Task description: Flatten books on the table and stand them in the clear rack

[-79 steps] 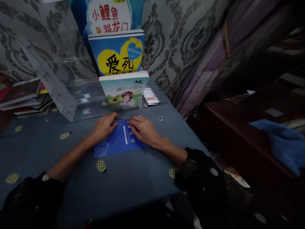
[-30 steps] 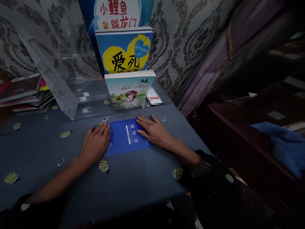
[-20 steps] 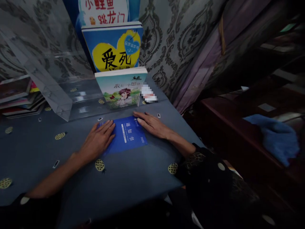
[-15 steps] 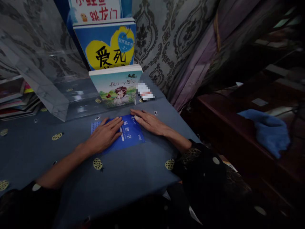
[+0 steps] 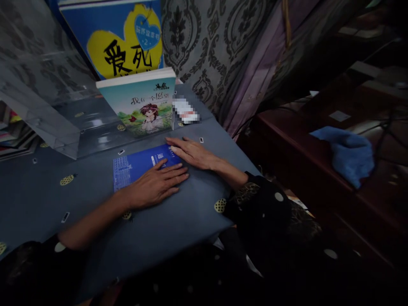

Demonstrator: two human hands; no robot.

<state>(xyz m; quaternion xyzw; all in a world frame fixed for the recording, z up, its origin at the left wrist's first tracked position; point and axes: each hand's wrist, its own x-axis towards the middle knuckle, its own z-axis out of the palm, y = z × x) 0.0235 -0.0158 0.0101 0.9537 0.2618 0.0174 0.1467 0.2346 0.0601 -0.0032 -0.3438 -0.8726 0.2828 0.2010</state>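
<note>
Book and clear stand just behind booklet; tablecloth room leftward.

A green-covered book stands upright. Behind it rises a blue-and-yellow book; to its left is a clear stand, well to its right a blue cloth.

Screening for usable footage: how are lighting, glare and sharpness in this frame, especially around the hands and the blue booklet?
Head view: dim overall, the lower edge and right side falling to near black; the left hand and right hand on the blue booklet are readable but slightly soft; pale reflections streak the clear stand; a pixelated patch masks something beside the upright book.
</note>
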